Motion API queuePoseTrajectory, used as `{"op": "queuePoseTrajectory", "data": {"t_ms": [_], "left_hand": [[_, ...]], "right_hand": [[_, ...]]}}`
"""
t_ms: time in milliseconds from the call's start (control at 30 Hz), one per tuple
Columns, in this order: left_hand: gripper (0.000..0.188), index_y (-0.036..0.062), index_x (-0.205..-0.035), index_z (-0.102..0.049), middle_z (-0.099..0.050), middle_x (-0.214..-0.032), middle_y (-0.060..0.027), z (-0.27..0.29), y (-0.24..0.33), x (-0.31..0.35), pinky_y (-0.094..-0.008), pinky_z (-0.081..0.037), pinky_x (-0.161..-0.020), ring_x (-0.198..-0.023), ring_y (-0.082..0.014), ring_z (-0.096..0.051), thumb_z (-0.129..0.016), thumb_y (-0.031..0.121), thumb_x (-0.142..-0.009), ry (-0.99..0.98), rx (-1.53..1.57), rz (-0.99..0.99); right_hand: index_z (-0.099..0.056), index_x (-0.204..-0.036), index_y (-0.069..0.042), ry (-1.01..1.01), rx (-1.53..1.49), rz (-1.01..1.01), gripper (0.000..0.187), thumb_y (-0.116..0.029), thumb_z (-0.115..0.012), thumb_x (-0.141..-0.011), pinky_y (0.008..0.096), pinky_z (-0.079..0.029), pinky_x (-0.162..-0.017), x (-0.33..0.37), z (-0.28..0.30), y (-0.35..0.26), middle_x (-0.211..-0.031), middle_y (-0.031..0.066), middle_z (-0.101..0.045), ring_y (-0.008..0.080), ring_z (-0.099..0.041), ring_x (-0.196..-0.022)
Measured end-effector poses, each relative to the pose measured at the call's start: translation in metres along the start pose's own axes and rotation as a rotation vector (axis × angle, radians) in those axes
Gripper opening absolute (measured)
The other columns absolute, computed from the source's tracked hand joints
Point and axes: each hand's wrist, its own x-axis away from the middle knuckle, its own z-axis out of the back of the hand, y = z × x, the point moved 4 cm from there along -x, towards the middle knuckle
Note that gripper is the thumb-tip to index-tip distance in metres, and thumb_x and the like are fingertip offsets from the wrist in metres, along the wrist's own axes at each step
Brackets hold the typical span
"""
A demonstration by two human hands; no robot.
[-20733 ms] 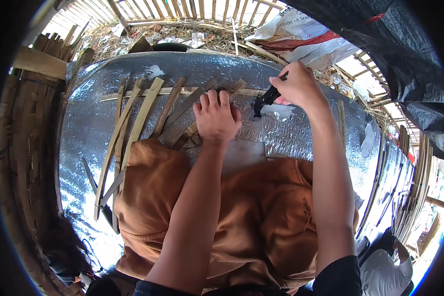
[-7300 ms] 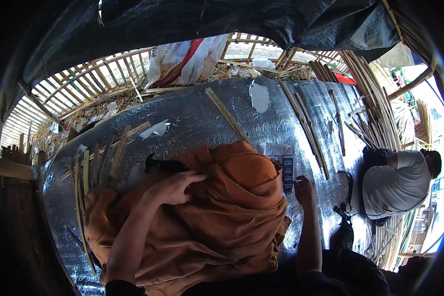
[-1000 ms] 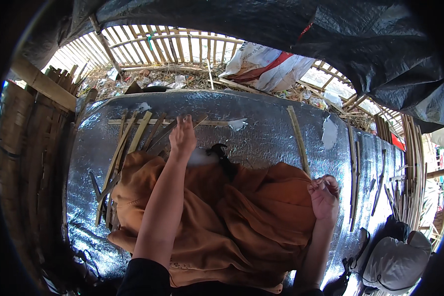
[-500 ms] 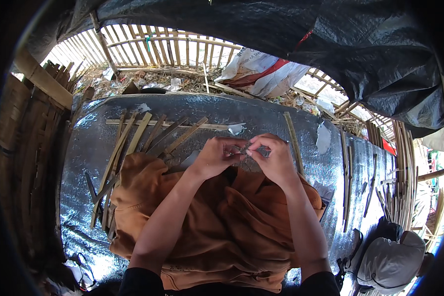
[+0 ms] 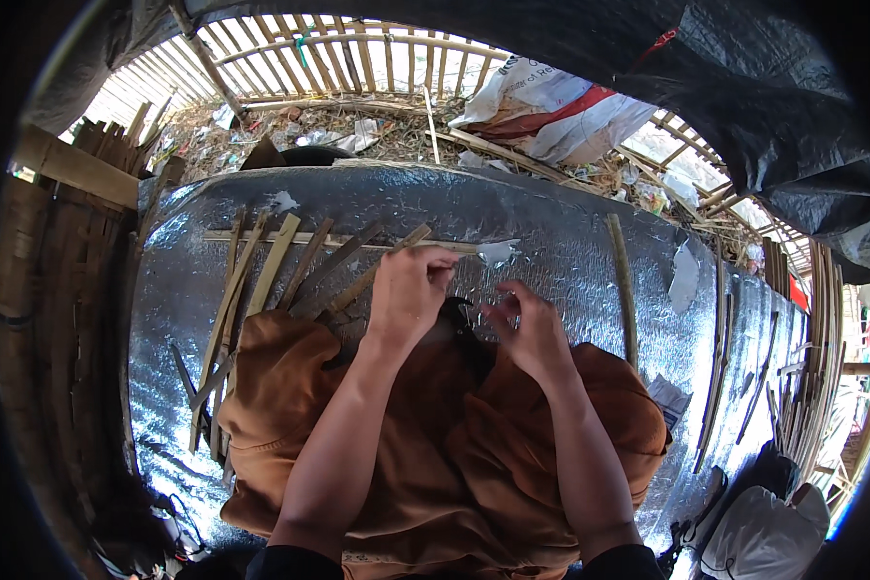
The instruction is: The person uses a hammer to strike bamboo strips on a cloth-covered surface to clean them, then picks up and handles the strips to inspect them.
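My left hand (image 5: pixel 408 295) is raised above the brown cloth (image 5: pixel 411 464) that covers my lap. Its fingers are curled together, and whatever they may hold is too small to make out. A short way to its right, my right hand (image 5: pixel 530 333) hovers with thumb and fingers apart, nothing visible between them. Below and between the hands lies a dark, blurred patch (image 5: pixel 464 338) at the cloth's far edge. Several bamboo strips (image 5: pixel 273 261) rest on the silver foil sheet (image 5: pixel 541 217) beyond my left hand, and a torn pale scrap (image 5: pixel 496 252) lies close to its fingertips.
One bamboo strip (image 5: pixel 623 285) lies right of my right hand; thin dark strips (image 5: pixel 715 358) lie farther right. A white bag-like bundle (image 5: pixel 768 532) sits at lower right. Slatted bamboo fencing (image 5: pixel 358 58), a printed sack (image 5: pixel 561 106) and a black tarp (image 5: pixel 744 87) stand around the sheet.
My hands were together, pinching a small thing between their fingertips. Now they are apart: the left has moved up and left, the right has lowered and its fingers have spread. The view has shifted slightly.
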Motion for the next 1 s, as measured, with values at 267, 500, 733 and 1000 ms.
{"op": "queuePoseTrajectory", "data": {"t_ms": [267,500,733,1000], "left_hand": [[0.014,-0.0038,-0.097,-0.076,-0.078,-0.088,-0.008,-0.043,-0.063,-0.025,-0.0256,-0.057,-0.071,-0.076,-0.0129,-0.073,-0.078,0.006,-0.088,0.103,0.284,0.244],[0.01,0.001,-0.095,-0.078,-0.074,-0.076,-0.0086,-0.057,-0.061,-0.017,-0.0271,-0.052,-0.059,-0.062,-0.0112,-0.067,-0.077,0.008,-0.088,0.189,0.027,0.019],[0.008,0.001,-0.096,-0.077,-0.073,-0.075,-0.0082,-0.068,-0.04,-0.01,-0.0281,-0.053,-0.06,-0.063,-0.0132,-0.067,-0.075,0.004,-0.088,0.022,0.052,0.021],[0.014,0.0017,-0.102,-0.074,-0.075,-0.09,-0.0119,-0.024,0.05,0.032,-0.03,-0.055,-0.061,-0.068,-0.0201,-0.07,-0.074,0.0,-0.088,0.042,-0.086,-0.225]], "right_hand": [[-0.062,-0.112,-0.005,-0.341,0.438,-0.033,0.053,-0.036,-0.087,-0.077,0.0493,-0.057,-0.086,0.016,-0.04,0.004,-0.102,0.0202,-0.072,0.0392,-0.071,-0.101],[-0.061,-0.11,-0.004,-0.33,0.573,0.002,0.054,-0.035,-0.088,-0.075,0.0485,-0.059,-0.087,0.017,-0.058,0.016,-0.106,0.0174,-0.071,0.0394,-0.07,-0.105],[-0.06,-0.11,-0.004,-0.342,0.509,0.012,0.053,-0.034,-0.086,-0.076,0.0494,-0.059,-0.087,0.016,-0.056,0.018,-0.107,0.018,-0.071,0.039,-0.069,-0.107],[-0.06,-0.117,-0.004,-0.369,0.482,-0.031,0.052,-0.032,-0.08,-0.078,0.0501,-0.056,-0.093,0.015,-0.052,0.021,-0.106,0.019,-0.071,0.0388,-0.069,-0.105]]}}
